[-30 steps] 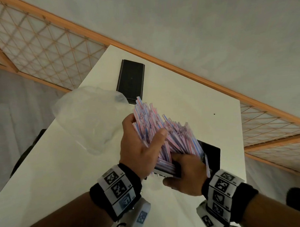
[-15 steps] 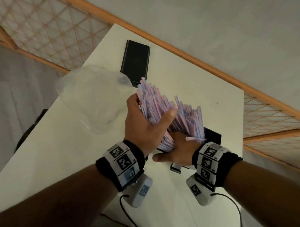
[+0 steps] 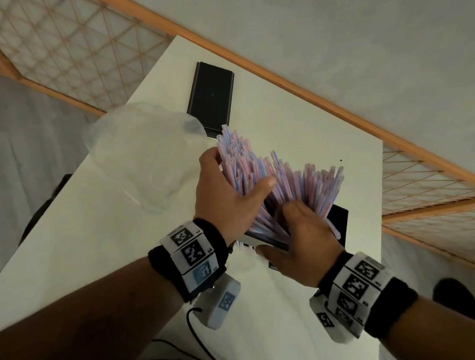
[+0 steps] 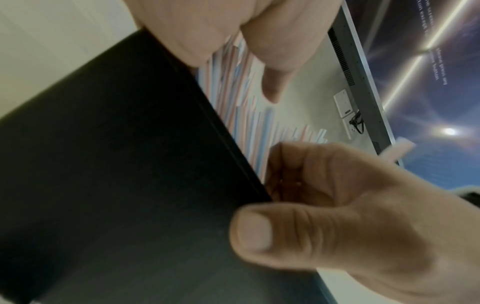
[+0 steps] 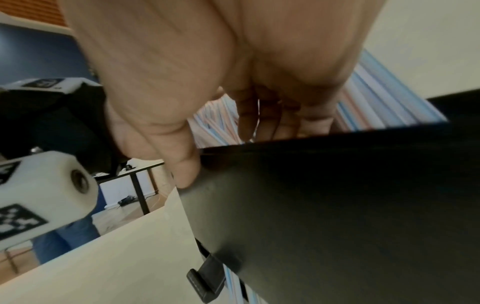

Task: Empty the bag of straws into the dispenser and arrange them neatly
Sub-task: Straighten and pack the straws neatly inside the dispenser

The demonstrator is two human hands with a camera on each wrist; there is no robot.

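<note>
- Head view: straws [image 3: 279,181], striped pink, blue and white, are standing in a splayed fan out of the open top of the black dispenser [image 3: 337,221] on the white table [image 3: 94,242].
- Your left hand [image 3: 225,198] is gripping the left part of the fan, thumb curling across the front of the straws and fingers behind them.
- Your right hand [image 3: 301,241] is lying over the lower right part of the fan with fingers curled into the straws, thumb reaching along the dispenser's near edge.
- Lying crumpled on the table's left edge is the clear plastic bag [image 3: 140,160]; beyond it a flat black lid [image 3: 211,95] is lying near the far end.
- Left wrist view: your left hand [image 4: 233,35] is curling round the straws [image 4: 239,107] above the dispenser's black wall [image 4: 116,174]; your right hand [image 4: 337,205] is pressing its thumb on that wall.
- Right wrist view: your right hand [image 5: 221,72] is dipping its fingers [image 5: 259,119] among the straws [image 5: 376,102] inside the dispenser [image 5: 337,216], thumb touching its outer corner.
</note>
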